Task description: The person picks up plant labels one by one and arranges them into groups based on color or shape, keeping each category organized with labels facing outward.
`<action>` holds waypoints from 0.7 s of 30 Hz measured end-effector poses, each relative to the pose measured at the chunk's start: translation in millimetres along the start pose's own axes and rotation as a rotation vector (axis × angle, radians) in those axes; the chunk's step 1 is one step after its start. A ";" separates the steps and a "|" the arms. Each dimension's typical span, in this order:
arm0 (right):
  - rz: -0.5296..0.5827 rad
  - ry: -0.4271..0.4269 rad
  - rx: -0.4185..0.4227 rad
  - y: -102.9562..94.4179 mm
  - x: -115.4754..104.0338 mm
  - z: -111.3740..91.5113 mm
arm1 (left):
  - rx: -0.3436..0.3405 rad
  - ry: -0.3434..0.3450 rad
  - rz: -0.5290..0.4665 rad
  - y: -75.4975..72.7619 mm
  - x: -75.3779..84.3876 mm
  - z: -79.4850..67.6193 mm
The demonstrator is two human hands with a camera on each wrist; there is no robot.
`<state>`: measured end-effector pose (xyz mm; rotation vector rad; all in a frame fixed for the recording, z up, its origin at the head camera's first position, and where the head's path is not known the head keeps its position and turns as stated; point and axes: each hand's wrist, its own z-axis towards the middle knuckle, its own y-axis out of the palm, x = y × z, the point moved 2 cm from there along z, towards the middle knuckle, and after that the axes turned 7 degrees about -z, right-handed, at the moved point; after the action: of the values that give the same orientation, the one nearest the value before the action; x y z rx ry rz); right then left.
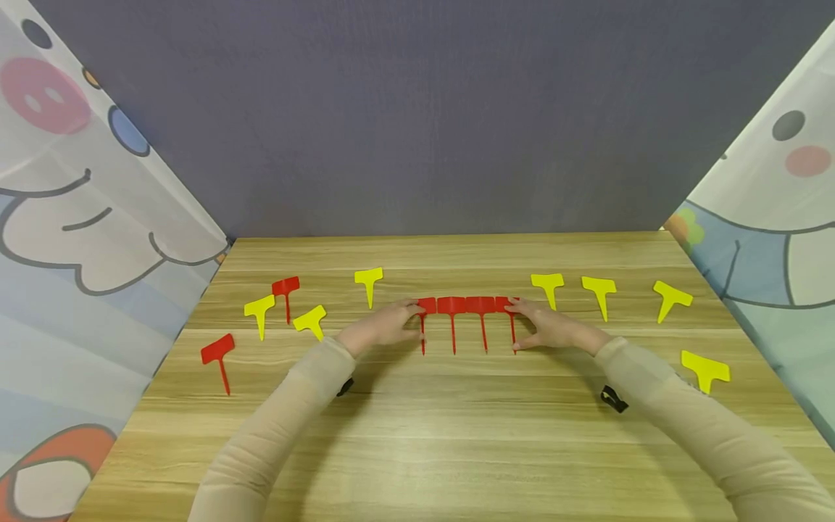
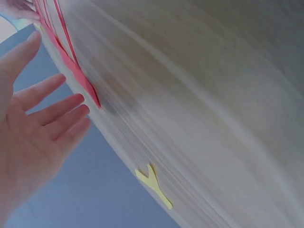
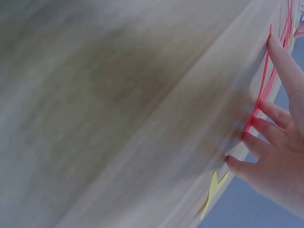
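Observation:
Several red T-shaped plant labels stand side by side in a row on the wooden table, heads away from me and stems toward me. My left hand (image 1: 385, 324) is at the leftmost red label (image 1: 428, 305), fingers extended and partly covering its head; the left wrist view shows these fingers spread beside the row. At the other end, my right hand (image 1: 551, 328) touches the rightmost red label (image 1: 501, 304). In the right wrist view, its fingertips rest along the red head (image 3: 251, 116), while the thumb (image 3: 280, 52) lies near the stem's tip.
Two more red labels (image 1: 218, 349) lie at the left, among yellow T-shaped labels (image 1: 259, 312). One yellow label (image 1: 370, 283) lies behind my left hand; several others (image 1: 599, 291) are spread on the right. A grey panel (image 1: 417, 123) closes off the table's far edge.

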<state>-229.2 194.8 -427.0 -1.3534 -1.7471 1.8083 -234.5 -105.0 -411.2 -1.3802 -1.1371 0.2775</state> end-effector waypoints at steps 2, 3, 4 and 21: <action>0.001 0.000 -0.001 -0.4 -0.8 -0.1 | 0.043 0.027 -0.004 -2.8 -1.9 -1.8; 0.000 0.003 -0.003 -0.5 -0.9 0.0 | 0.064 0.041 -0.009 -4.4 -2.8 -2.7; 0.001 0.005 -0.004 -0.7 -1.4 0.0 | 0.080 0.049 -0.014 -5.8 -3.9 -3.8; -0.003 0.017 0.001 -1.3 -3.0 -0.3 | 0.183 -0.003 -0.060 -29.1 -34.4 -27.4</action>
<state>-227.9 193.0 -424.5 -1.3615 -1.7389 1.7907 -243.3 -154.8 -396.5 -1.1836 -1.1251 0.3320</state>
